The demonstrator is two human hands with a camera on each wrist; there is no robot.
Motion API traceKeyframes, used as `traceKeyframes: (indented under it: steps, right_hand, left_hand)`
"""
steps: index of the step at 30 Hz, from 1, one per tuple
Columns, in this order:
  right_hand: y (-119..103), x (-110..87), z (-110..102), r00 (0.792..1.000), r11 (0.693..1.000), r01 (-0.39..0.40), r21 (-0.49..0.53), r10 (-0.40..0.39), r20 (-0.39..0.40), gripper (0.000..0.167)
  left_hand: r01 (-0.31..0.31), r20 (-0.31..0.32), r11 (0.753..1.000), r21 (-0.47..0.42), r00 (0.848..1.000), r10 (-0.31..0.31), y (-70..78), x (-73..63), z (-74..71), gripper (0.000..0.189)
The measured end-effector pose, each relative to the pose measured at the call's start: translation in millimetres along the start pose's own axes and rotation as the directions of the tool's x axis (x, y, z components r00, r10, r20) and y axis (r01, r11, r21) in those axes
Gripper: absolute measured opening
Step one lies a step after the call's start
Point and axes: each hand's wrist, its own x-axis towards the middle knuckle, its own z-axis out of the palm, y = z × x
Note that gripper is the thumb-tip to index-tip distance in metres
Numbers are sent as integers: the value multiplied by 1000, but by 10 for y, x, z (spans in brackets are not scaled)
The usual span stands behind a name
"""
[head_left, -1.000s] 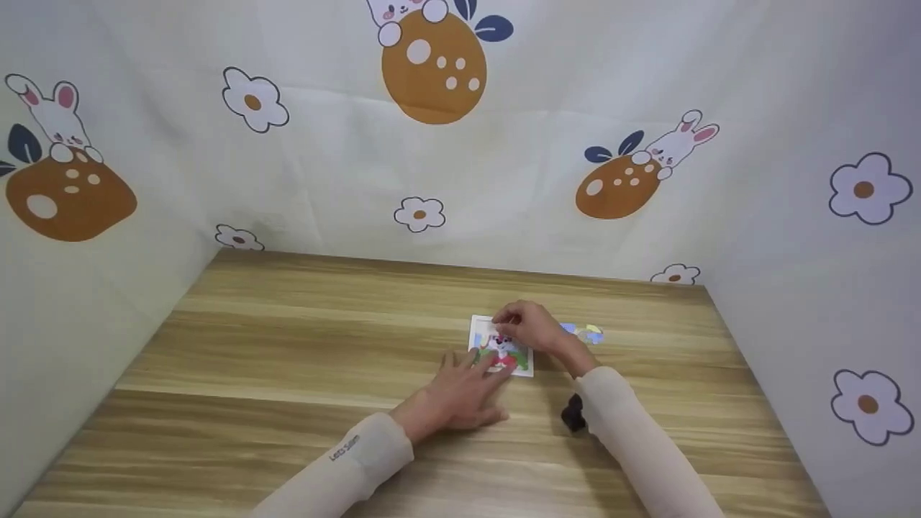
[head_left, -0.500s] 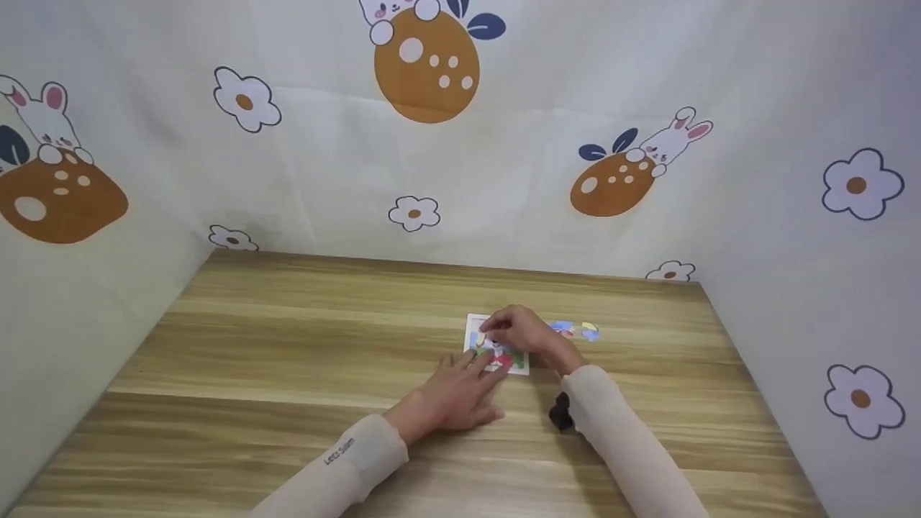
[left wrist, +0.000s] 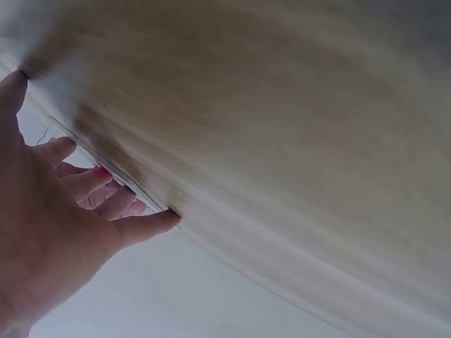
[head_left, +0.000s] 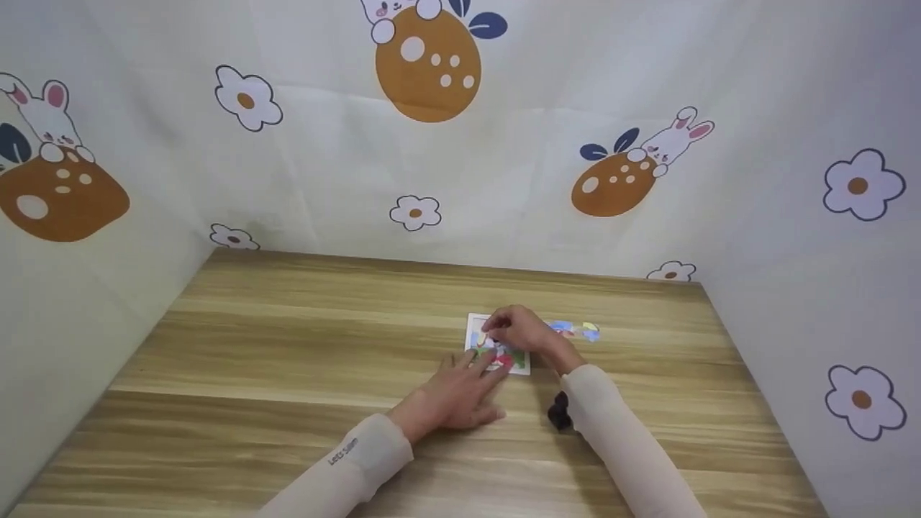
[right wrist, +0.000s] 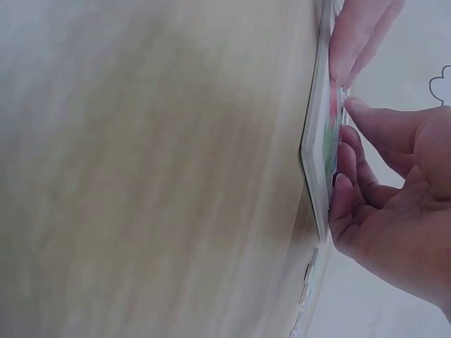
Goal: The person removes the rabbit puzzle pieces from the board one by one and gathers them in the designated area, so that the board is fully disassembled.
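Note:
In the head view, a small white-framed picture puzzle (head_left: 471, 324) lies on the wooden table, showing a cartoon animal with red, green and blue parts. My left hand (head_left: 464, 392) rests on its near side, fingers spread and fairly straight; the left wrist view shows these fingers (left wrist: 148, 229) at the frame's edge. Over the puzzle's upper part, my right hand (head_left: 519, 329) has its thumb and fingers curled together, pinching what seems a puzzle piece, mostly hidden. In the right wrist view, the right hand's thumb and fingertips sit close against the puzzle's face.
Several loose puzzle pieces (head_left: 590, 332) lie right of the frame, partly behind the right wrist. A small black object (head_left: 559, 411) sits beside the right sleeve. Fabric walls (head_left: 324, 165) printed with rabbits and flowers enclose the table (head_left: 288, 338) at the back and sides.
The right hand has shifted slightly left over the puzzle's top, uncovering more of the loose pieces. The left hand stays on the frame. The head view has shifted a little.

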Motion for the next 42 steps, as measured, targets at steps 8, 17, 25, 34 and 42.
traceKeyframes:
  steps: [8,17,25,34,42]
  right_hand:
    - [-32,-12,-8,1000,1000,-11,17,11,18,14]
    - [-29,1,1,998,998,64,-15,-64,5,13]
    - [-37,-17,-35,997,996,83,36,-82,-14,7]
    - [-60,-85,-127,988,990,-3,143,25,-153,8]
    - [43,-299,-400,983,994,-10,109,30,-183,9]
  left_hand:
    - [23,32,1000,-8,999,-23,22,22,-30,74]
    - [49,59,998,-27,997,-48,19,40,-48,75]
    - [71,103,994,-78,993,-63,36,47,-92,75]
    - [81,111,991,-106,991,-69,25,44,-68,75]
    - [68,75,996,-65,995,-63,30,34,-77,73]
